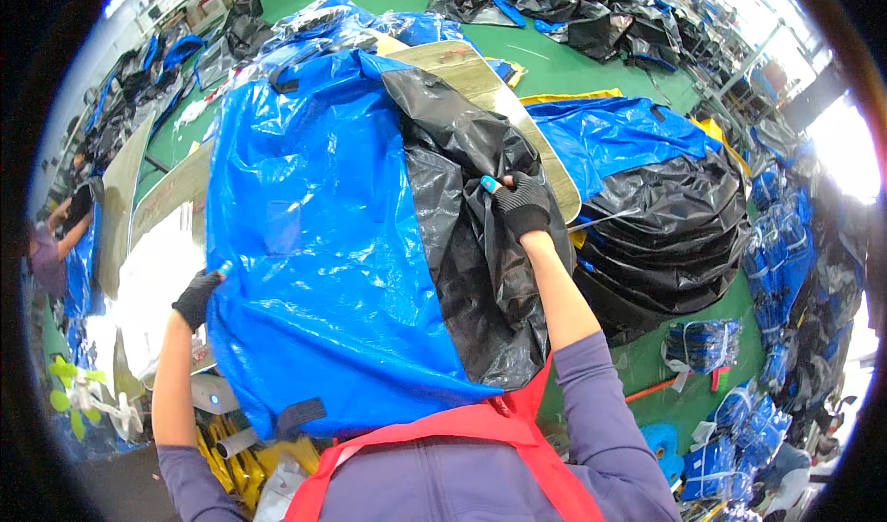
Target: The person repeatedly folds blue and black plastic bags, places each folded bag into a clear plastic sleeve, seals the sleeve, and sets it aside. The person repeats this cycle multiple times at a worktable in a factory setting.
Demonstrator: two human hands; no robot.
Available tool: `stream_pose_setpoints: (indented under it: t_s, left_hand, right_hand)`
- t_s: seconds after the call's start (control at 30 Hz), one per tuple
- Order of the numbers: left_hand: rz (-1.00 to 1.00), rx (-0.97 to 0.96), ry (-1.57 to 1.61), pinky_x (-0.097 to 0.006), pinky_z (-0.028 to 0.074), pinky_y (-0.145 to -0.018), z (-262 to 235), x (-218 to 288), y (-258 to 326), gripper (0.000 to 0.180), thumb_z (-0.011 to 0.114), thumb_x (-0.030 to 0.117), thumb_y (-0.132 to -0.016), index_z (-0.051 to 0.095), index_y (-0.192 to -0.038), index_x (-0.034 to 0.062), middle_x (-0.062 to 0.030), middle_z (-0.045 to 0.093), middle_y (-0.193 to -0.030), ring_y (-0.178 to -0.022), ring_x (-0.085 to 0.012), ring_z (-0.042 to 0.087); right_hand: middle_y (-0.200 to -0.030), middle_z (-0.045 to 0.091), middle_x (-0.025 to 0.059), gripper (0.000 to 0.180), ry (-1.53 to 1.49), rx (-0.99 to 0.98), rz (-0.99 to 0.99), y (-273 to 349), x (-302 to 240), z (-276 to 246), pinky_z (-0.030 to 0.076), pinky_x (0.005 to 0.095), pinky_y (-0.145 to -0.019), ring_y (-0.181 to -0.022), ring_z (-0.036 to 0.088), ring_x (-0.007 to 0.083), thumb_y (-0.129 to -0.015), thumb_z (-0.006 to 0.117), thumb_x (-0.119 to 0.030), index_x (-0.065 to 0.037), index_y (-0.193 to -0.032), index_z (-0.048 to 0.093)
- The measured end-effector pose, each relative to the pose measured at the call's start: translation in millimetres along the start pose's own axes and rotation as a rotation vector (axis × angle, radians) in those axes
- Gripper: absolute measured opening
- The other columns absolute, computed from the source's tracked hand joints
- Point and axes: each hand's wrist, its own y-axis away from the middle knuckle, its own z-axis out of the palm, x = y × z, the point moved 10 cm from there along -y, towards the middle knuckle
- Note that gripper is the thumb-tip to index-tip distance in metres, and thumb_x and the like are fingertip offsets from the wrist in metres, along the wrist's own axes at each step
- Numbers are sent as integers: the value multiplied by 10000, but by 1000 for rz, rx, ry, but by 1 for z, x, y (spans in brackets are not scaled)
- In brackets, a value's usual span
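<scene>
A large blue and black plastic sheet cover (323, 189) lies spread over the table in front of me and hangs toward my body. Its left part is smooth and blue; the right part is black and crumpled. My left hand (197, 298), in a dark fingerless glove, is closed on the cover's left edge. In the black folds, my right hand (520, 206), gloved the same way, grips the material with the thumb on top. A black strap patch (301, 416) shows at the near left corner. Both hands' fingertips are partly hidden by the cover.
A tall pile of blue and black covers (665, 208) stands to the right. Wrapped blue bundles (730, 448) lie on the green floor (554, 65). Beyond the wooden table (471, 69) are more heaps. Another person (60, 245) works at far left, near a small green-bladed fan (78, 393).
</scene>
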Motion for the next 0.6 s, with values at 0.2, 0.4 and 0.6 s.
stream_pose_setpoints:
  t_s: [0.2,0.4,0.6]
  left_hand:
    - [157,460,-244,-370,482,-741,5,-34,-14,623,718,491,-785,598,-1104,-30,-105,641,-952,-825,-215,582]
    - [207,433,-215,-360,482,-700,-32,-30,-3,601,695,517,-786,629,-1037,-24,-108,643,-893,-756,-204,580]
    - [4,682,-625,-433,487,-676,-146,-63,9,504,672,512,-781,699,-840,12,-162,656,-686,-677,-299,633]
  right_hand:
    - [-868,666,202,507,213,-215,60,7,10,26,489,433,-738,-827,646,366,-804,636,-539,-43,-904,647]
    - [-901,672,159,483,-53,-460,-139,-4,-20,10,473,398,-776,-843,635,293,-828,651,-482,-37,-1015,654]
    - [-839,701,79,405,-45,-309,244,-33,61,-86,511,324,-677,-755,630,127,-895,613,-388,-13,-1035,672]
